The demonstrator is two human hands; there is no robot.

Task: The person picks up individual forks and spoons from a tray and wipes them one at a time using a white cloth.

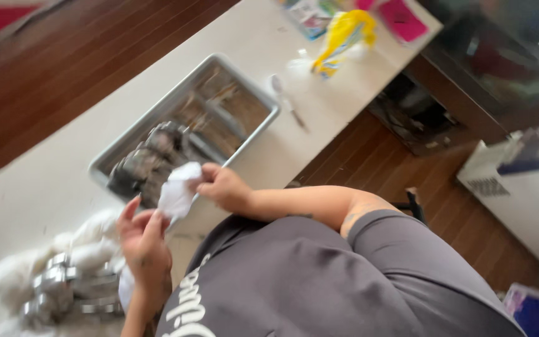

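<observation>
At the near edge of the white table, toward seven o'clock, both hands meet on a crumpled white cloth. The right hand pinches its upper end in a narrow grip; the left hand has its fingers half curled against the lower end, and whether that grip is truly closed cannot be told through the motion blur. Just beyond the cloth, at about ten o'clock from it, a metal tray lies at a slant; dark lumpy items fill its near end, too smeared to name, and the cloth covers part of them. At eight o'clock a heap of white rags with shiny metal rings runs off the lower left corner. The person's grey shirt hides the table's near rim below the hands. Toward one o'clock lie a spoon-like utensil and a yellow bag, with bright packets beyond cut off by the top edge. Bare table stays open left of the tray; the right edge drops to a wooden floor.
</observation>
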